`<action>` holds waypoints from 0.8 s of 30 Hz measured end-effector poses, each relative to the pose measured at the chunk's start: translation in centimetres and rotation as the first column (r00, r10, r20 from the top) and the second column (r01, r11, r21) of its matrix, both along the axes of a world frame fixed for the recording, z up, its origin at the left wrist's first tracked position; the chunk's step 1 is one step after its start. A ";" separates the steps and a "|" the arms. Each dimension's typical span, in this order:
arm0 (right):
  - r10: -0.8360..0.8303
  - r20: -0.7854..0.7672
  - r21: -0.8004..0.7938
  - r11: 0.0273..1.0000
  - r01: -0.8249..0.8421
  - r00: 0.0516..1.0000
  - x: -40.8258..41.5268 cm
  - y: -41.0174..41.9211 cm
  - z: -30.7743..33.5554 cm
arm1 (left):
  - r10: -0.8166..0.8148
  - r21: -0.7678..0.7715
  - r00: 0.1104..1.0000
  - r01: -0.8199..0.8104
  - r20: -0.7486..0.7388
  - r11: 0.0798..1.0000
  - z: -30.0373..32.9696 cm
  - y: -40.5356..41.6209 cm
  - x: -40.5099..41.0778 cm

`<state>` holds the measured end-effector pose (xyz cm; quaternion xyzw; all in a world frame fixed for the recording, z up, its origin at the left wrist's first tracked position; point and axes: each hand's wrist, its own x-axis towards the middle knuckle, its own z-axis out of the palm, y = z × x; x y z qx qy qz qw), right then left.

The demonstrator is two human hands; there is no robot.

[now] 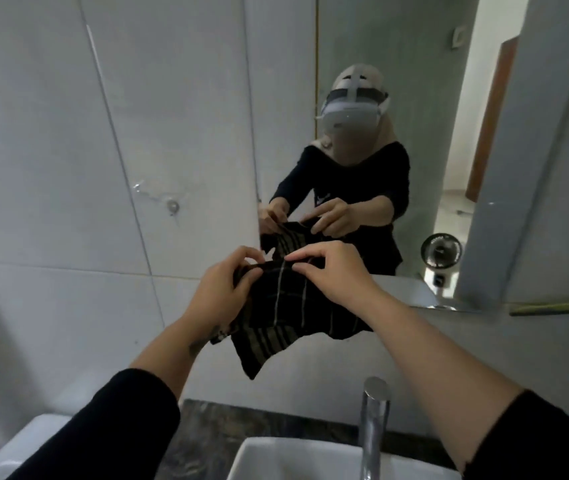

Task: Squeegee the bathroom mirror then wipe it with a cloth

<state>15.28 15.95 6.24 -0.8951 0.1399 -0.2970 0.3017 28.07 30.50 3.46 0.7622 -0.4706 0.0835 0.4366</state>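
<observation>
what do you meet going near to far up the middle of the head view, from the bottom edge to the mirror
sink → tap → dark striped cloth held by the left hand and right hand → mirror

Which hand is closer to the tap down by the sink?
The right hand. It pinches the cloth more or less above the tap; the left hand grips the cloth further off to the tap's left.
</observation>
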 end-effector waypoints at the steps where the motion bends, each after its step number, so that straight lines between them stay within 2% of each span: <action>1: 0.011 0.010 -0.047 0.999 -0.011 1.000 1.7 0.9 0.2 | 0.051 -0.016 0.998 -0.050 0.030 0.999 0.2 0.9 1.5; 7: 0.028 0.070 -0.292 0.957 -0.007 0.997 12.9 5.7 3.3 | 0.360 -0.207 0.933 -0.351 0.006 0.913 2.8 3.7 9.7; 13: -0.015 0.094 -0.502 0.863 0.060 0.995 19.9 6.8 4.7 | 0.478 -0.268 0.878 -0.462 -0.007 0.846 4.3 3.5 15.5; 20: -0.068 0.044 -0.466 0.881 0.081 0.997 21.4 7.1 1.0 | 0.530 -0.301 0.842 -0.533 -0.101 0.791 1.2 1.6 16.6; 24: -0.063 -0.017 -0.253 0.966 0.057 0.998 21.2 7.6 0.5 | 0.615 -0.050 0.788 -0.614 0.022 0.788 0.3 2.2 15.1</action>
